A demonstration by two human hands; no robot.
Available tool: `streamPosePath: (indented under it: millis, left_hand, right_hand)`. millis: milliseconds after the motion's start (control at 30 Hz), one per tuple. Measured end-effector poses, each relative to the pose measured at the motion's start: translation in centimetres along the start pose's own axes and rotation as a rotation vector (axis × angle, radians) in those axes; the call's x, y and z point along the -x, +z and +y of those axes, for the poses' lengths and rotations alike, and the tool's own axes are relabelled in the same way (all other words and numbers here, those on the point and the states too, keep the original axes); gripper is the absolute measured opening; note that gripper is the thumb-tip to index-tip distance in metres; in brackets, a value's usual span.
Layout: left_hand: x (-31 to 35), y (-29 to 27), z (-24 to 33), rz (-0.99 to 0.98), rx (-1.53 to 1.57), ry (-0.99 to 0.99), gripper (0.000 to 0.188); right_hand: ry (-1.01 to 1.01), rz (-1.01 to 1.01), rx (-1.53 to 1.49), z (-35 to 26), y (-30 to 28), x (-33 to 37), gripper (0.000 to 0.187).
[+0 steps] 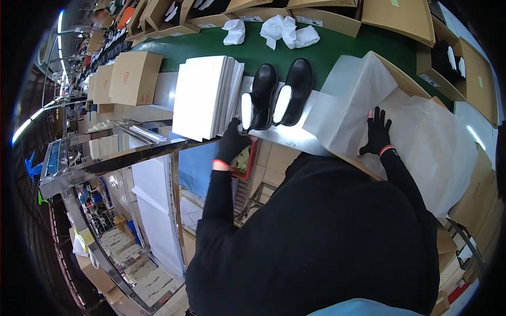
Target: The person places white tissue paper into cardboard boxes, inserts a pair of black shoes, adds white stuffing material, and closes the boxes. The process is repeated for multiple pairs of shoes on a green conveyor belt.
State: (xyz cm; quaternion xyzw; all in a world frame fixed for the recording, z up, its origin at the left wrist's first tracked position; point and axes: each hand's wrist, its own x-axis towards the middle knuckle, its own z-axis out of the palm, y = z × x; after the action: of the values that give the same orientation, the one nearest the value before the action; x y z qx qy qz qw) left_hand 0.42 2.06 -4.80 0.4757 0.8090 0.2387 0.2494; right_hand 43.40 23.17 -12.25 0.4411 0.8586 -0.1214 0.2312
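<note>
Two black boots stand side by side on the metal bench, the left boot (pixel 259 97) and the right boot (pixel 293 90), soles toward me. My left hand (pixel 232 142), in a black glove, reaches to the heel of the left boot and touches its edge beside a stack of white paper sheets (pixel 205 96). My right hand (pixel 378 134), also gloved, lies flat with fingers spread on white tissue paper (pixel 416 137) that lines an open cardboard shoe box (pixel 401 79).
A green conveyor belt (pixel 337 50) runs behind the bench, carrying crumpled white paper (pixel 287 30) and open cardboard boxes (pixel 392 16). Closed cardboard boxes (pixel 134 76) sit at the left. A metal rack (pixel 105 158) drops off to the lower left.
</note>
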Motion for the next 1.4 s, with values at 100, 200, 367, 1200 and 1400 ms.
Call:
streamPosePath:
  millis: [100,200,367,1200,1400]
  left_hand:
    - [-1.2,3.0,0.9,0.143,0.203,-0.086,0.059]
    - [-2.3,2.4,1.1,0.414,0.42,-0.203,0.045]
    - [-4.7,-8.3,3.5,0.693,0.758,-0.009,0.04]
    - [-3.6,9.4,26.1,-0.301,0.492,0.466,0.038]
    - [-1.4,15.5,19.7,-0.228,-0.049,0.557,0.066]
  right_hand:
    - [0.017,-0.013,0.005,-0.6,-0.3,-0.2,0.146]
    - [0.047,-0.013,-0.021,1.0,1.0,0.8,0.137]
    - [-0.053,0.243,-0.541,4.1,1.9,3.0,0.102]
    - [-0.078,0.071,-1.844,4.6,-10.0,14.0,0.058]
    - [0.185,0.133,-2.352,6.7,-6.7,15.2,0.059]
